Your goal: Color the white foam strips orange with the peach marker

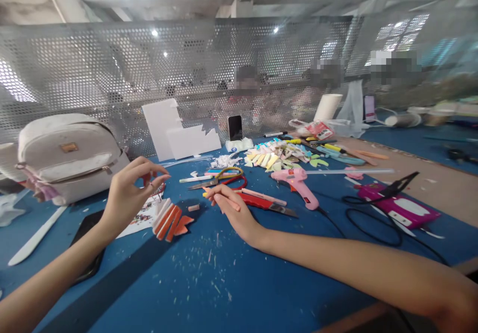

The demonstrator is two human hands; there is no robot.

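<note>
On my feed the left arm (56,273) slants up from the lower left corner, bare, its wrist (103,228) bent so the left hand (129,191) tips inward. I read its fingers (159,167) as curved and raised, arched over the thumb. My right arm (336,261) enters from the right edge, flatter, and the right hand (235,216) sits lower, fingers (221,190) curled tight together.

Orange strips (173,222) and scissors (215,179) on a blue table (261,293).
The left hand (136,183) hangs near the strips, fingers loosely curled; the right hand (233,211) pinches an orange piece (234,205) beside a red knife (257,201), with a pink glue gun (296,179) farther right.
</note>
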